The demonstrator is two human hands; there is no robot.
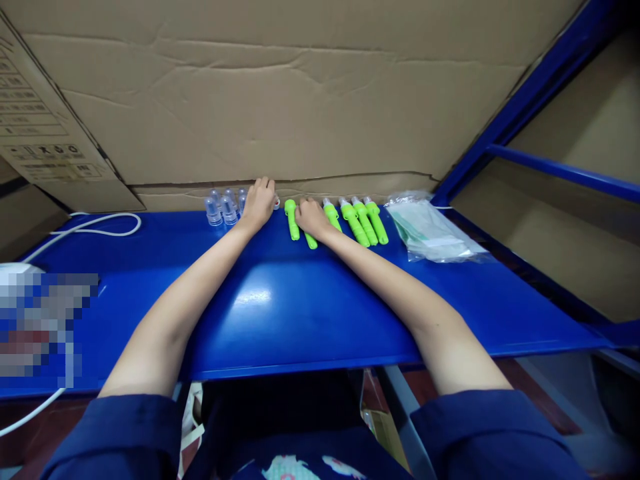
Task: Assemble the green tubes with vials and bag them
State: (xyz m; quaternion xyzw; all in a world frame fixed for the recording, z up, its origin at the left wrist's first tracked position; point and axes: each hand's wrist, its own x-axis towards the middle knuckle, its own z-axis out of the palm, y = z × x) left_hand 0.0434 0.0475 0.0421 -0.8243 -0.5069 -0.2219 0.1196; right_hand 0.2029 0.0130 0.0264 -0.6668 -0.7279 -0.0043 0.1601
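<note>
A glossy blue tabletop [310, 333] stretches from left to right, with a bright patch of reflected light [254, 295] around its middle. Behind its far edge rises a broad brown cardboard panel [300, 113], creased across its face. At the far left, a second cardboard piece [45, 120] carries printed lines and symbols. On the right, a blue frame [505, 113] slants upward, joined by a blue crossbar [565, 175], with brown board [565, 247] beyond. Below the near edge, reddish-brown floor [537, 393] shows.
</note>
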